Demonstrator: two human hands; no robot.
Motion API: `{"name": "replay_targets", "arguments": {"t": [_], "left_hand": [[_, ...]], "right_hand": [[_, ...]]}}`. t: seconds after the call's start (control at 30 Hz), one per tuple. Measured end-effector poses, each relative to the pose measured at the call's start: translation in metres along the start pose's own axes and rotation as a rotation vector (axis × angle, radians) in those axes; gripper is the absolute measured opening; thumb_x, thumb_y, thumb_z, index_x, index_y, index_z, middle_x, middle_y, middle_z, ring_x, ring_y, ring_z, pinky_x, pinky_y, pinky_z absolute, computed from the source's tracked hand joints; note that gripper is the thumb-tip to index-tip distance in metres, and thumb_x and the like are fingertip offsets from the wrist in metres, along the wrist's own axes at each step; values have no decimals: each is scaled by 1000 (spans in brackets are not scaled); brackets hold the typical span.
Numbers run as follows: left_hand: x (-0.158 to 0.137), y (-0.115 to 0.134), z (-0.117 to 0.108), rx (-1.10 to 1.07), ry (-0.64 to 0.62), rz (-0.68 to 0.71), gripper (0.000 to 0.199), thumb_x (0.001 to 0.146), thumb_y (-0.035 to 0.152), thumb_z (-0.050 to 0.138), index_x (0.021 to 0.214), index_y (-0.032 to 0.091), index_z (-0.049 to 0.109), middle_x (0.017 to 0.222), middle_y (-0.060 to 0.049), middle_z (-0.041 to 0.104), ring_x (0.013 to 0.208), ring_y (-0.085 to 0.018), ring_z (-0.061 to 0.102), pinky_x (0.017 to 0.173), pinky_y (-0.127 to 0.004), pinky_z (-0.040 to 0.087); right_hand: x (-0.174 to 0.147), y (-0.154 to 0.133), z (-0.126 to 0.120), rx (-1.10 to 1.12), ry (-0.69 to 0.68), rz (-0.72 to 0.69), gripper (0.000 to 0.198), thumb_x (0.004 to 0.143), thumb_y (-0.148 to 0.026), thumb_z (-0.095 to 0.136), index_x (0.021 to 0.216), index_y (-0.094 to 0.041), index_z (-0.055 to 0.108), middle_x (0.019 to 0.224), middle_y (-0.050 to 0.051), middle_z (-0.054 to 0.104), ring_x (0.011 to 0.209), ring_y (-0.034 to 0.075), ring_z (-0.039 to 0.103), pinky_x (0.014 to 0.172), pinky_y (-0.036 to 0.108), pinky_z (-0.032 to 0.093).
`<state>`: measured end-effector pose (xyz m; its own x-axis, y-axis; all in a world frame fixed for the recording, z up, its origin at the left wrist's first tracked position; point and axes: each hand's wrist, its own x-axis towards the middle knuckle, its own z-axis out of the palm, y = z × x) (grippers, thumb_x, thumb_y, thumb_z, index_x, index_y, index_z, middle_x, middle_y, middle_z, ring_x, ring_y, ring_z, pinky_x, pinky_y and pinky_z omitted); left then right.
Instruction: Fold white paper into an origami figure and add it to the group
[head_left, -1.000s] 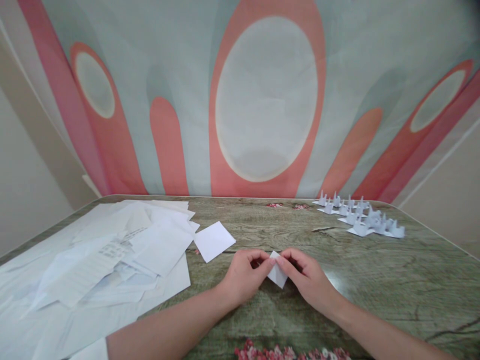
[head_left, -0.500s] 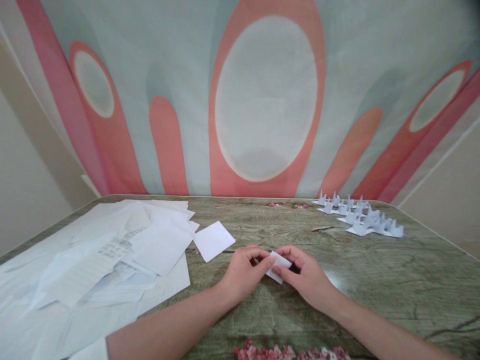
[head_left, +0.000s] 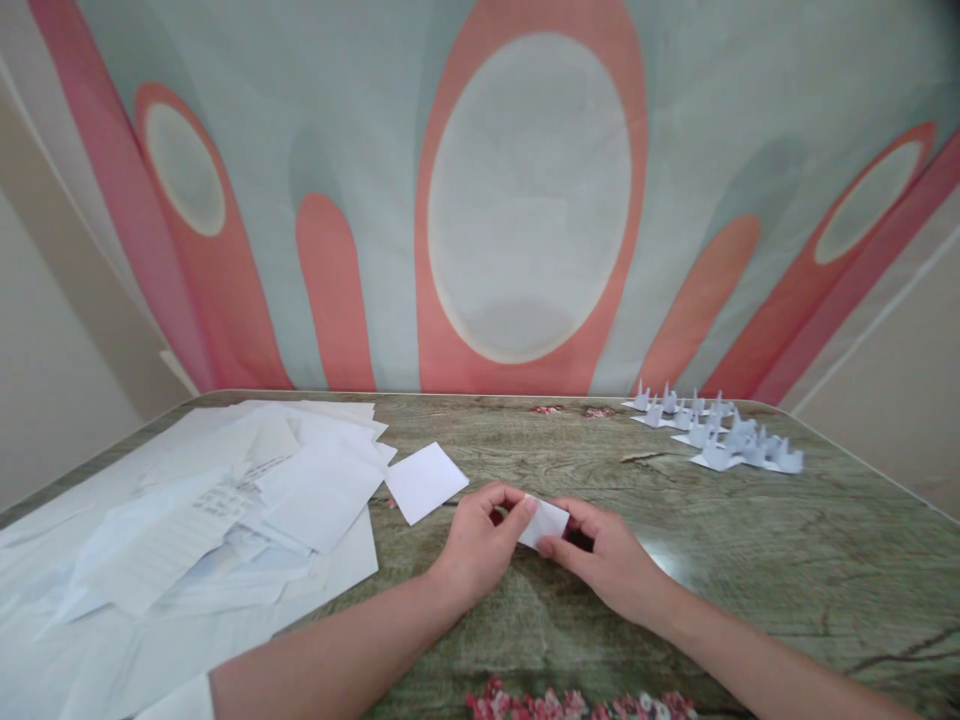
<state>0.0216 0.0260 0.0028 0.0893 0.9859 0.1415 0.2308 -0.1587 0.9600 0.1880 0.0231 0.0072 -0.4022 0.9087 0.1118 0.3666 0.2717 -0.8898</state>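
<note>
I pinch a small folded white paper piece (head_left: 546, 521) over the green-brown wood-grain table (head_left: 517, 640), thumb and fingers of my left hand (head_left: 478, 540) clamped on its left corner, those of my right hand (head_left: 615, 562) closed on its right side. Beyond my left hand lies a flat white paper square (head_left: 427, 482); farther left spreads a loose pile of white paper sheets (head_left: 322, 475). At the far right stand pointed white folded-paper figures (head_left: 712, 455), clustered in rows.

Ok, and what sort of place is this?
Probably an indoor craft table; whether home or studio, I can't tell. Signs: a pile of loose paper sheets on the wood-grain tabletop, a folded paper held between left hand and right hand, and what look like origami cranes.
</note>
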Motion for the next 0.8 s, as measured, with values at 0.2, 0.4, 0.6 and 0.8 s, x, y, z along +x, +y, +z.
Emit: {"name": "replay_targets", "arguments": {"t": [0.2, 0.4, 0.6, 0.8], "left_hand": [[3, 3, -1, -151, 14, -30, 29, 78, 42, 56, 70, 13, 58, 62, 1, 56, 57, -12, 50, 56, -22, 41], [7, -2, -2, -156, 27, -35, 31, 78, 43, 56, 72, 13, 59, 63, 0, 56, 58, -12, 49, 56, -22, 41], [5, 0, -2, -154, -34, -50, 30, 78, 42, 56, 71, 13, 59, 61, 1, 54, 57, -11, 47, 55, -22, 38], [2, 8, -5, -194, -136, -84, 28, 73, 39, 59, 63, 13, 59, 55, 3, 48, 53, -10, 41, 51, -20, 32]], "right_hand": [[-3, 0, 1, -39, -13, -35, 8, 73, -20, 59, 68, -17, 53, 62, -3, 56, 58, 12, 50, 54, 22, 39], [-3, 7, 4, -21, -10, -60, 15, 73, -15, 57, 87, -18, 53, 68, -3, 59, 64, 14, 56, 61, 25, 44], [0, 22, -8, -229, 189, -325, 45, 75, -6, 49, 117, -23, 45, 99, 5, 58, 88, 17, 56, 81, 35, 46], [-1, 19, -18, -472, 196, -661, 39, 80, -6, 48, 111, -29, 58, 91, 4, 60, 85, 17, 56, 72, 32, 47]]}}
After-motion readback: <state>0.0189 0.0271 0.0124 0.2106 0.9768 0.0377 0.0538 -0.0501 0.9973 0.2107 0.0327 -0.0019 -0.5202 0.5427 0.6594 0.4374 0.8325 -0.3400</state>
